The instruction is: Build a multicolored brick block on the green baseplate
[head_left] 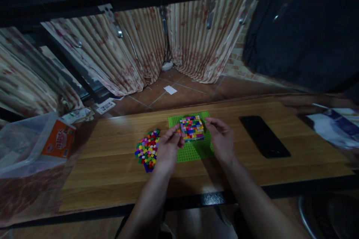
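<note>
A green baseplate (193, 152) lies on the wooden table (112, 164). On it stands a square block of many-coloured small bricks (192, 127). My left hand (168, 149) sits at the block's left side with fingertips pinched together on a small brick I can barely make out. My right hand (221, 136) rests at the block's right side, fingers curled and touching its upper right corner. A loose heap of coloured small bricks (147, 150) lies just left of my left hand.
A black phone (264, 136) lies flat to the right of the baseplate. A clear plastic bag with an orange packet (57, 139) sits at the table's left end. Papers (333, 125) lie at the far right. Curtains hang behind the table.
</note>
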A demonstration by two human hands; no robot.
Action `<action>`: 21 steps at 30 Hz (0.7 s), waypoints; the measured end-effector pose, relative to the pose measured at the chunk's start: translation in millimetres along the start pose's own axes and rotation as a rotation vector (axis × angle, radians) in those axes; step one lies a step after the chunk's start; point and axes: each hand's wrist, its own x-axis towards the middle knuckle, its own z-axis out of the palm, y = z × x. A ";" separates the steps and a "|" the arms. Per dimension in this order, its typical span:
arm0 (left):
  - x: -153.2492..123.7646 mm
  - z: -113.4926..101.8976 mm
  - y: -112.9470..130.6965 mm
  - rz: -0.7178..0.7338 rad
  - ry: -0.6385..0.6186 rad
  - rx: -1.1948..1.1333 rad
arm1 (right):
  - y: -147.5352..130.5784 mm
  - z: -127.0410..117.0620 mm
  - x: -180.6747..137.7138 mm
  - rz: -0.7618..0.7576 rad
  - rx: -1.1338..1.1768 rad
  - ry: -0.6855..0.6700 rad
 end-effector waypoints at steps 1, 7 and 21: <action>-1.5 1.2 -0.3 -0.001 -0.028 0.013 | -2.1 0.6 -0.9 -0.027 -0.015 -0.019; -3.9 6.6 -4.4 0.011 -0.156 0.096 | -21.7 2.7 -11.7 -0.223 -0.105 -0.310; -2.0 4.7 -1.9 0.094 -0.286 0.214 | -29.5 0.1 -15.6 -0.143 -0.127 -0.612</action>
